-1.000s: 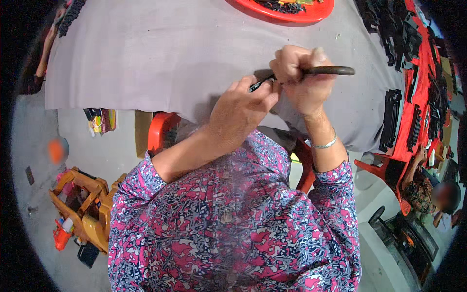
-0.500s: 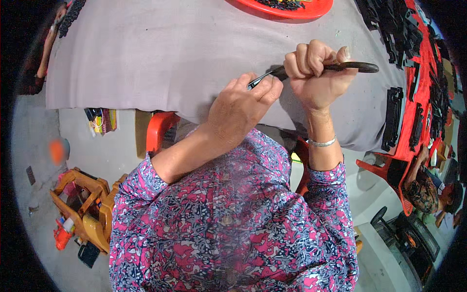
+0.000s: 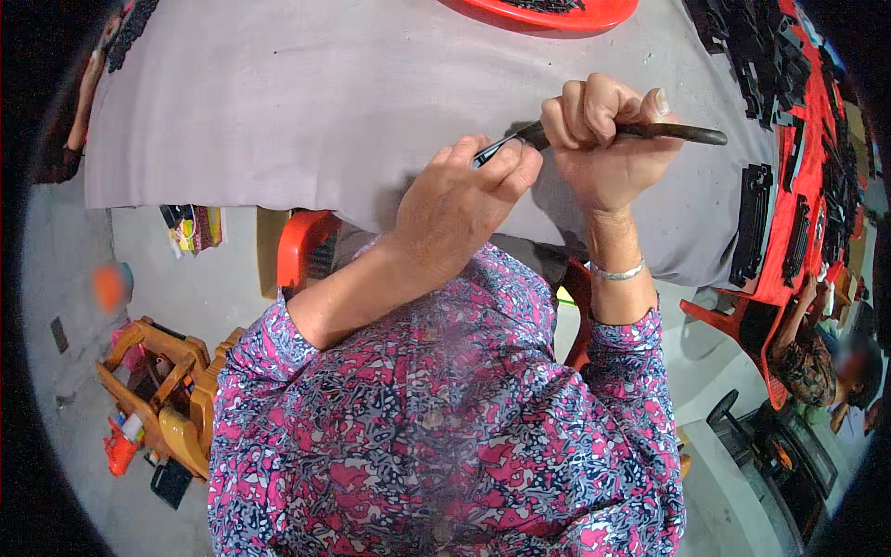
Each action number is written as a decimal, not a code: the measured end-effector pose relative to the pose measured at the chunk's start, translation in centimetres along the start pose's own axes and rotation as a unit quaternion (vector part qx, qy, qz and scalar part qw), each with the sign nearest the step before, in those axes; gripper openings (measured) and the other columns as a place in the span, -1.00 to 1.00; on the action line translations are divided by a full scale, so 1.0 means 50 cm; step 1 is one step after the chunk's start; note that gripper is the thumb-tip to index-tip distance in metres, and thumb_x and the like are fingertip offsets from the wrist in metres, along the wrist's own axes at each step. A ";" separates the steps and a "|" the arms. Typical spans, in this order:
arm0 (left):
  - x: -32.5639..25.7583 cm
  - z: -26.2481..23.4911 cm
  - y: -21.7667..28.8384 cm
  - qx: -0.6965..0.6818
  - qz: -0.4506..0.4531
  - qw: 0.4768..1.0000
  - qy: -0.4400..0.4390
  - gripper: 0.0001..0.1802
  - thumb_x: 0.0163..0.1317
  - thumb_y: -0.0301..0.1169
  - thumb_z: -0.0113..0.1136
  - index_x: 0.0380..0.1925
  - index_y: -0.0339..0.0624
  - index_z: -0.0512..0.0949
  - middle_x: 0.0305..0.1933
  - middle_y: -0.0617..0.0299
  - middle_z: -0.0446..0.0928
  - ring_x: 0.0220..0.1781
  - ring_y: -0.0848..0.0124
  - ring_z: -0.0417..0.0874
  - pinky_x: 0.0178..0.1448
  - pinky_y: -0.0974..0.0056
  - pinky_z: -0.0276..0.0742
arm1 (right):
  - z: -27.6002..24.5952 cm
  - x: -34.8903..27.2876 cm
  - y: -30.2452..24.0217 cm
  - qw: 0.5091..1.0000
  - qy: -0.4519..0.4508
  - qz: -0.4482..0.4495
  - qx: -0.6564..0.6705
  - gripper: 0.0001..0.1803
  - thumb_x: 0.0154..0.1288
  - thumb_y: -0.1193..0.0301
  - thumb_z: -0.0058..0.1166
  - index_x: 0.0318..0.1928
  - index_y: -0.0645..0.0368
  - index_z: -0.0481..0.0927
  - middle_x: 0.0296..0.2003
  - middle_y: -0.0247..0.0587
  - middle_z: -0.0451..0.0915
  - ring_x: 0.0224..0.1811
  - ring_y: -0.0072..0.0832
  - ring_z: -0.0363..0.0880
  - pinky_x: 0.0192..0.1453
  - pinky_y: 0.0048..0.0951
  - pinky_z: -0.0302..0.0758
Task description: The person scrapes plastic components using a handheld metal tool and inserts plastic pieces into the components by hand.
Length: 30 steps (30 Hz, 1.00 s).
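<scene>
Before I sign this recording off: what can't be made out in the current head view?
Glossy dark piece: mostly hidden by the left hand's fingers.
Black tool: its middle is covered by the right hand's fingers, so its exact type is unclear.
Red tray: cut off by the top edge.
Co-worker at far right: head blurred.

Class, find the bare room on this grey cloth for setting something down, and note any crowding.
The widest free patch of grey cloth spans from its left edge to the left hand. A smaller one separates the right hand from the red tray. Crowded: the right side, with black parts, and the tray, holding dark pieces.
</scene>
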<state>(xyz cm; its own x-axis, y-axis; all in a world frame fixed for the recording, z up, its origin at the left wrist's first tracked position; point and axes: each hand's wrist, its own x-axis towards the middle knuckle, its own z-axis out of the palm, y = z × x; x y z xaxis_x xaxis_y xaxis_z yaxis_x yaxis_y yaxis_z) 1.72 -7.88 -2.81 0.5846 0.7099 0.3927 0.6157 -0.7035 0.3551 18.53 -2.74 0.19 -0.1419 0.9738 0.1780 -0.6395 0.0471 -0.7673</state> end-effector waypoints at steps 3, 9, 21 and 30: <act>0.001 0.002 0.001 -0.006 0.000 1.000 0.008 -0.39 0.08 -0.49 0.13 0.23 -0.07 0.37 0.07 0.21 0.47 0.03 0.08 0.54 0.04 0.05 0.57 | -0.003 0.002 -0.001 0.998 -0.040 0.005 -0.045 -0.31 0.39 -0.26 -0.35 -0.65 0.03 0.13 -0.70 -0.51 0.05 -0.65 -0.64 -0.10 -0.56 -0.49 -0.08; -0.003 0.003 -0.001 -0.005 0.003 1.000 0.012 -0.38 0.06 -0.51 0.14 0.22 -0.07 0.38 0.09 0.20 0.47 0.02 0.07 0.54 0.04 0.06 0.56 | -0.008 0.000 0.012 0.998 -0.013 -0.014 0.067 -0.32 0.39 -0.25 -0.34 -0.65 0.04 0.13 -0.70 -0.51 0.04 -0.65 -0.65 -0.12 -0.56 -0.49 -0.09; 0.001 -0.006 0.003 0.021 -0.008 0.999 -0.035 -0.46 0.17 -0.45 0.07 0.22 -0.07 0.40 0.17 0.23 0.48 0.06 0.09 0.53 0.10 0.09 0.52 | -0.021 0.001 0.004 0.998 0.034 -0.010 0.049 -0.31 0.38 -0.24 -0.35 -0.69 0.02 0.09 -0.74 -0.51 -0.04 -0.68 -0.63 -0.19 -0.59 -0.47 -0.15; 0.000 -0.003 0.009 0.093 -0.005 0.995 -0.019 -0.49 0.18 -0.43 0.09 0.20 -0.02 0.43 0.14 0.36 0.46 0.12 0.28 0.48 0.15 0.20 0.46 | -0.031 0.002 0.002 0.993 0.063 0.002 0.102 -0.28 0.36 -0.31 -0.36 -0.69 0.02 0.09 -0.75 -0.52 -0.05 -0.70 -0.64 -0.21 -0.63 -0.48 -0.18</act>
<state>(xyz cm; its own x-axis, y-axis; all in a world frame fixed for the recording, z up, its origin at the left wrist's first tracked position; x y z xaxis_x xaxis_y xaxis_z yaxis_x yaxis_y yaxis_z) 1.93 -8.20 -2.51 0.5950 0.7203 0.3566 0.7071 -0.6800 0.1938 19.63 -2.30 -0.82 -0.0570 0.9946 0.0866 -0.7802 0.0097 -0.6254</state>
